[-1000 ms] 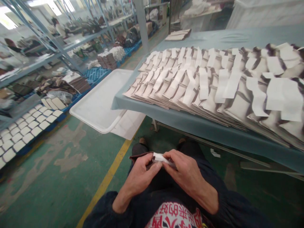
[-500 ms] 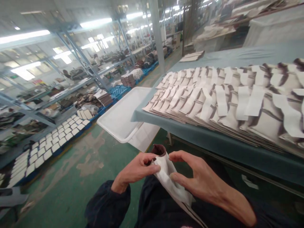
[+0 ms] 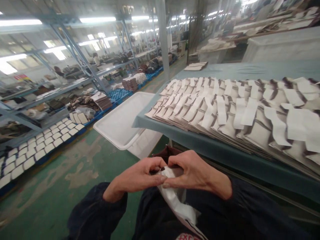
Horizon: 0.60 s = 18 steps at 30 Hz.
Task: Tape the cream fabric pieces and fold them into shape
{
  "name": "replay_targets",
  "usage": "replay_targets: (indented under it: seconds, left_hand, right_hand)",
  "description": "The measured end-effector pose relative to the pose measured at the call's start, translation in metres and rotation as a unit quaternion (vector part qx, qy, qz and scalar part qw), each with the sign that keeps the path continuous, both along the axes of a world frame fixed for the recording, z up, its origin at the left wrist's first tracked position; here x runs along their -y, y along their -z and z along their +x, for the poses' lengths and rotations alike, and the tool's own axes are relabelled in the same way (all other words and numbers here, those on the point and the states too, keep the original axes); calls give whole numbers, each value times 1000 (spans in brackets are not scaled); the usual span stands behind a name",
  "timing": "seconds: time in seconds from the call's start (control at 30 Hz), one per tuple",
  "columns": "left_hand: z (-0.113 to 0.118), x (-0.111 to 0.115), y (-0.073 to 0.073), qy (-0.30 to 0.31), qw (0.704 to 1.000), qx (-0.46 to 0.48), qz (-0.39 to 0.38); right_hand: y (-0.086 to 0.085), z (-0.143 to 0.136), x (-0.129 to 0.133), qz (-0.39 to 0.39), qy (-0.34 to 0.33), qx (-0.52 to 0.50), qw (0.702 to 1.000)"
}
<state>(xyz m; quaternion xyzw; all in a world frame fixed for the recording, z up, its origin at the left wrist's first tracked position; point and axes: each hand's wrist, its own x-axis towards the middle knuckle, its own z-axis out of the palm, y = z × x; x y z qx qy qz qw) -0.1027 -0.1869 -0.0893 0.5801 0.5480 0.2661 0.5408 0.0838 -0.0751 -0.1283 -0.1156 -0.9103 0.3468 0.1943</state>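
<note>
One piece (image 3: 176, 201) held above lap, seemingly partway through handling, not yet laid down. Left hand (image 3: 140, 176) and right hand (image 3: 193, 170) both pinch its upper end, thumbs nearly meeting. Many stacks (image 3: 229, 123) under white strips (image 3: 240, 113) fill table (image 3: 180, 135); whether done or waiting, cannot tell. White tub (image 3: 113, 123) beside table; green floor (image 3: 82, 200), blue pallet (image 3: 118, 94), lamps (image 3: 97, 20) beyond.

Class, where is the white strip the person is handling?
In the head view, the white strip is at lower centre, its upper end between the left hand and right hand, the rest hanging below them, in front of the table.
</note>
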Motion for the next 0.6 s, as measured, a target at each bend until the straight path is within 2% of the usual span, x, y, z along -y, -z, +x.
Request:
replay_targets:
  seconds: [0.23,0.4,0.6]
  left_hand:
    - [8,2,5,-34,998,-44,-4]
    - [-1,0,13,9,999,36,-32]
    - [-6,-1,19,18,997,40,-64]
  right_hand:
    - [1,1,0,-72,-17,58,996]
    - [16,5,-2,-145,-38,88,985]
    - [25,11,-2,-203,-52,95,973]
